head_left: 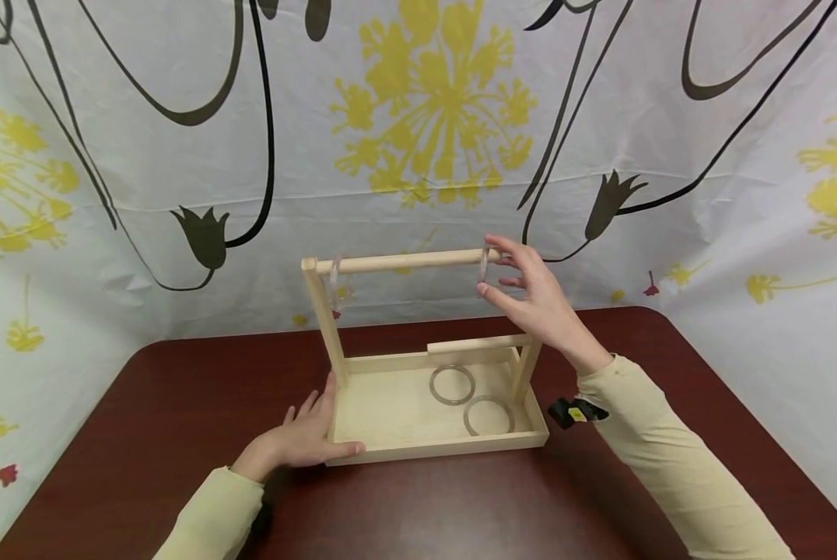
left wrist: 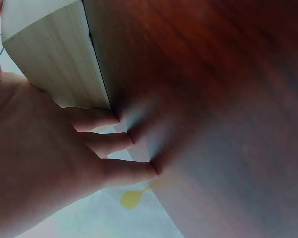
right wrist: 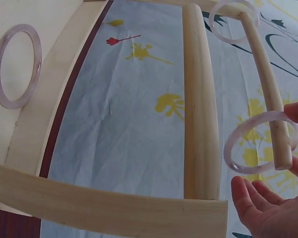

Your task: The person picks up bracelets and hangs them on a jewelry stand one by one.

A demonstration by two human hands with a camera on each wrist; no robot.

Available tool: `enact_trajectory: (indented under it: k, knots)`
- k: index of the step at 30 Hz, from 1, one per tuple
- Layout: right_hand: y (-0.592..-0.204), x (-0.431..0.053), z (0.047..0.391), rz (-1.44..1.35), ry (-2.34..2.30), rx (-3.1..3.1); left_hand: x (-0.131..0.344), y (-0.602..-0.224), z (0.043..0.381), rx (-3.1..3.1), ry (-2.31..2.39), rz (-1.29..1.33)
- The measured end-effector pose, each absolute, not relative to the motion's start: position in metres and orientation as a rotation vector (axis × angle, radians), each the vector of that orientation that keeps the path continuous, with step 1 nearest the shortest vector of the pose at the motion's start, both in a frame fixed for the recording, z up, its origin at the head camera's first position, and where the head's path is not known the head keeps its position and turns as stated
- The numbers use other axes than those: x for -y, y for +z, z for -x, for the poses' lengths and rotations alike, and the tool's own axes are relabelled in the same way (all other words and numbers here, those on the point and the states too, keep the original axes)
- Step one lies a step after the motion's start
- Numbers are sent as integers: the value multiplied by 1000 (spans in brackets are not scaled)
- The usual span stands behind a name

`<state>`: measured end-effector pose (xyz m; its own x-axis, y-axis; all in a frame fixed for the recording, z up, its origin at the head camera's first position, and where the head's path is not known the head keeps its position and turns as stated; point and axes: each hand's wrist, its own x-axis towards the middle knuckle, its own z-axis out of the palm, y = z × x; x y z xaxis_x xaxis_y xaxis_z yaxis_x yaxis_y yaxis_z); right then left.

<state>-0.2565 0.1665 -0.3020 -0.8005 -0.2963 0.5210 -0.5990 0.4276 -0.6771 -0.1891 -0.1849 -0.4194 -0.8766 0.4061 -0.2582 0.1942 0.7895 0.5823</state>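
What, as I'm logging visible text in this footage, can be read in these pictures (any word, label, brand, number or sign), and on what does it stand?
None: no readable text in any view.
Yellow patch on the black right-wrist device: too small to tell whether it bears markings.
Backdrop: printed plants, no lettering seen.
Wooden stand and rings: no lettering seen.

2 pale bangles encircle the upper rod; 2 (matching) lie in the tray.

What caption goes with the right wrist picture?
Right hand holding a bangle around a wooden rod near its tip.
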Motion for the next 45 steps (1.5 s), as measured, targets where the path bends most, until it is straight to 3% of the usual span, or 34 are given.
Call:
enact_trajectory:
  k: [17,45]
  knots:
    - [-294,-163,257,-856,890,2267,184,-415,187,-2593,789,-469]
    - [-285,-143,262,-976,678,2202,185,-414,188,-2602,777,-477]
